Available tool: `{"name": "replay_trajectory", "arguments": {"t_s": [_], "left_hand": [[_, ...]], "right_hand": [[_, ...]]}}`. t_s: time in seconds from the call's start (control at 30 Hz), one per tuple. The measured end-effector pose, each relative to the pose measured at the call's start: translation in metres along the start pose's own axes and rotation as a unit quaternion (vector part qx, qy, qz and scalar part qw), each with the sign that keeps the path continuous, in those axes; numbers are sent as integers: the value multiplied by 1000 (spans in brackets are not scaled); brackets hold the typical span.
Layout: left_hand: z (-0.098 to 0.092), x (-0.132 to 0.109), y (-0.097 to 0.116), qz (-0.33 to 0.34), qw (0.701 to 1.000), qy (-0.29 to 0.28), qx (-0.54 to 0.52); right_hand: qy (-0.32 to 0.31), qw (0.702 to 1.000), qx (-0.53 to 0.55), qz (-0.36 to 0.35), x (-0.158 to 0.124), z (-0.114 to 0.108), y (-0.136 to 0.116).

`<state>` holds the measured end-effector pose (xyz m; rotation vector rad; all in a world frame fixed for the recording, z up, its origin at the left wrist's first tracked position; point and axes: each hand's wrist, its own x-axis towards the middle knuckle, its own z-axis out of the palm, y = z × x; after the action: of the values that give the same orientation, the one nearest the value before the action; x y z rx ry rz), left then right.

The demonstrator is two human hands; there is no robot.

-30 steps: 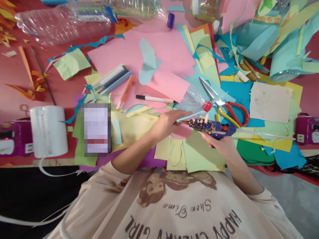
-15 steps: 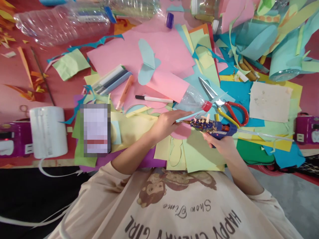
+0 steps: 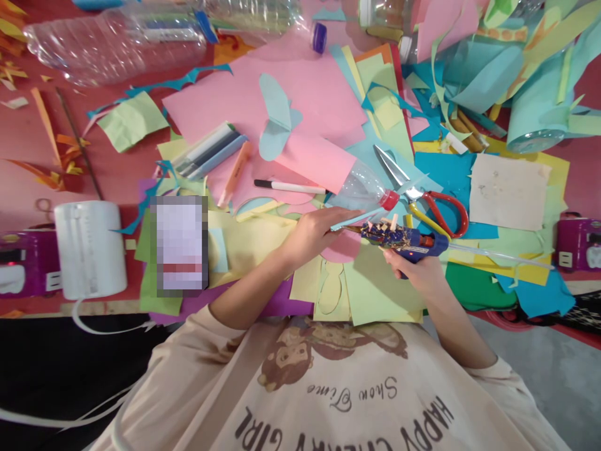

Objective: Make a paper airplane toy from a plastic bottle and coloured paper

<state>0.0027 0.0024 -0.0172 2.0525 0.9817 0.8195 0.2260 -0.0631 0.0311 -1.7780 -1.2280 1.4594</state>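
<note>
My right hand (image 3: 417,270) is wrapped round the handle of a blue hot glue gun (image 3: 416,243), and a clear glue stick (image 3: 493,255) sticks out of its rear. Its nozzle, crusted with scraps, points left at a light blue paper piece (image 3: 350,220). My left hand (image 3: 312,233) pinches that piece, held edge-on to me. Just beyond lies a plastic bottle (image 3: 364,186) with a red cap, wrapped in pink paper (image 3: 323,161). Scissors (image 3: 413,194) with red and yellow handles lie beside the cap. A light blue paper butterfly (image 3: 277,119) rests farther back.
Coloured paper sheets and scraps cover much of the red table. Markers (image 3: 211,150) and a black-capped pen (image 3: 291,186) lie left of centre. A phone with a blurred screen (image 3: 182,244) and a white cylinder (image 3: 91,250) stand left. Clear bottles (image 3: 113,47) line the back.
The glue gun and my right hand have shifted very slightly to the right. My left hand stays in place with the light blue paper piece.
</note>
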Motion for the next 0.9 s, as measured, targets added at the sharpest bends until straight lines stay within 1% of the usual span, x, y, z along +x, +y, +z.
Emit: {"name": "replay_trajectory", "arguments": {"t_s": [0.33,0.5,0.7,0.9], "left_hand": [[1,0,1,-24,999,-10,-28],[1,1,1,-16,999,-3,-32],[0,1,2,17,999,20,-36],[0,0,1,3,1000,15,-23]], "right_hand": [[15,1000,10,17,0,-1,3],[16,999,4,27,0,-1,8],[22,999,5,42,1,-2,9],[37,998,19,54,1,0,6]]}}
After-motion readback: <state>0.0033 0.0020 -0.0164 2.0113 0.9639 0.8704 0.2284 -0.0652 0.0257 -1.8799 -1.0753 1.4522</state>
